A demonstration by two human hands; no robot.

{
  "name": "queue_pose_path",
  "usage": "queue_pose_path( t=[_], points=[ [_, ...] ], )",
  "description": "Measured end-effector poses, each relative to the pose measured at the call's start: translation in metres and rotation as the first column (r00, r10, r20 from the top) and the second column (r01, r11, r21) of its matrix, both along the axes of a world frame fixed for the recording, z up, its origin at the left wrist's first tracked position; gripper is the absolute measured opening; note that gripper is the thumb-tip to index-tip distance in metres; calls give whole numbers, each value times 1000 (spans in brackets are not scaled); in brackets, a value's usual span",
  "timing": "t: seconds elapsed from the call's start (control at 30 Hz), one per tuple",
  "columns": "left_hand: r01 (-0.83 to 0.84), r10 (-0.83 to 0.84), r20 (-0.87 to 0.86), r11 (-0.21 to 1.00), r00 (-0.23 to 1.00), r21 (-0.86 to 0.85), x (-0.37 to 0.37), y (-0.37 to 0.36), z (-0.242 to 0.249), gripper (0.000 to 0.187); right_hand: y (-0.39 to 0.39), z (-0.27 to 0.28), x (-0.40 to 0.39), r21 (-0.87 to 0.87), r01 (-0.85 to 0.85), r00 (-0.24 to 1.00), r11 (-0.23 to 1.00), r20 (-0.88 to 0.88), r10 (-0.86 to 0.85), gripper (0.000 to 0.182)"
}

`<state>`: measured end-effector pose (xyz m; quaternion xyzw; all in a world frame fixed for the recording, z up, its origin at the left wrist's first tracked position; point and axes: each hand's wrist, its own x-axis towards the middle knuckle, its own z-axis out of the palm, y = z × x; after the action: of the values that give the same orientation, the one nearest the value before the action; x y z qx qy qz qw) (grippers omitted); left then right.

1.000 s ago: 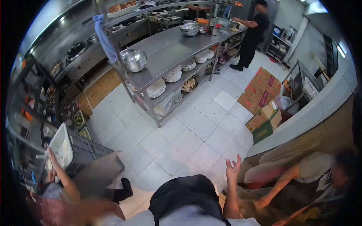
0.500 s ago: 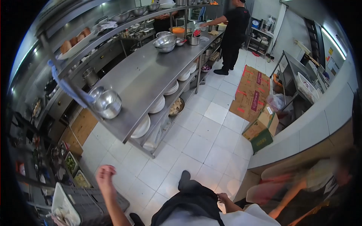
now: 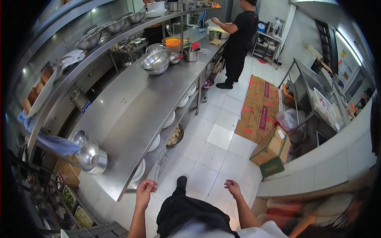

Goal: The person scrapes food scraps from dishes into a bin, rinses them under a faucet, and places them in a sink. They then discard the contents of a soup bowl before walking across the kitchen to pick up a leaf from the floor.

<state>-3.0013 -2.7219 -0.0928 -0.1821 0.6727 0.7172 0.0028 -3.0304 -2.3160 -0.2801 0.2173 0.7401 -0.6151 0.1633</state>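
Observation:
My left hand [image 3: 146, 191] is raised beside the near end of the steel counter [image 3: 131, 115], its fingers curled together; whether something small is between them I cannot make out. My right hand [image 3: 233, 188] hangs over the tiled floor, fingers loosely bent and partly apart, holding nothing visible. On the counter's near end stands a stack of metal bowls [image 3: 93, 158], and a blue cloth [image 3: 59, 145] hangs close by. White plates [image 3: 139, 170] sit on the shelf under the counter, nearest to my left hand.
A person in black [image 3: 238, 43] stands at the counter's far end. Flattened cardboard [image 3: 258, 107] covers part of the floor on the right, near a cardboard box [image 3: 271, 147] and a steel table [image 3: 307, 85]. A blurred person [image 3: 317, 214] is at the lower right.
The view has advanced along the counter. My left hand has moved right, towards the counter's edge. My right hand has come up and forward from beside the apron. The far person's arm is more bent.

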Motion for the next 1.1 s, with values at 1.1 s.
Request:
queue_pose_path(
  t=[1.1],
  points=[
    [948, -963, -65, 269, 262, -170, -507, 254, -72, 15, 4, 26, -88, 581, 681, 518, 445, 46, -854, 30]
  ],
)
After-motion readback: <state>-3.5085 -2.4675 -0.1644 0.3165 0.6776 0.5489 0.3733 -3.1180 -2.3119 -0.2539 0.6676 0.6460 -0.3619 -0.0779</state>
